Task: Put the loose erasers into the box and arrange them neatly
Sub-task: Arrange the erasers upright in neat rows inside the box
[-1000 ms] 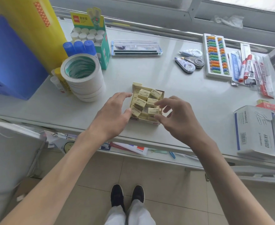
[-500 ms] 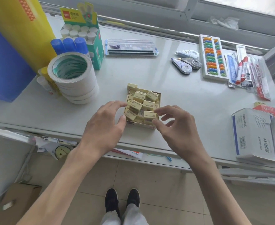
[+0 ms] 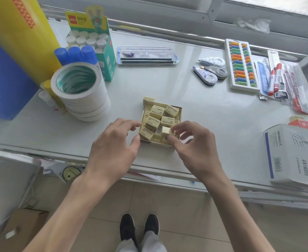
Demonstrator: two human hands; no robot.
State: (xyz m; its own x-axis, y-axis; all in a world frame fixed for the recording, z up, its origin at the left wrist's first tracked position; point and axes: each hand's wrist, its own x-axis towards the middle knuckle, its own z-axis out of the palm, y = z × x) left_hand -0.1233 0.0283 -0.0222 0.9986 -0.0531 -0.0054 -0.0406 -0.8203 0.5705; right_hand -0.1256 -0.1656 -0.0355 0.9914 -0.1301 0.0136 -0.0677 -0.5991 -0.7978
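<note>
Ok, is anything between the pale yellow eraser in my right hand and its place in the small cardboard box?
Only other erasers. The right hand pinches the pale yellow eraser over the small cardboard box's near right corner, where they lie jumbled on the packed layer. The left hand is at the left edge, aside.

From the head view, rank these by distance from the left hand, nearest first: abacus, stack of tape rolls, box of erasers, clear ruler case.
1. Box of erasers: the left hand holds its left edge with thumb and forefinger.
2. Stack of tape rolls: just left of the hand and behind it.
3. Clear ruler case: further back, mid-table.
4. Abacus: far back on the right.
</note>
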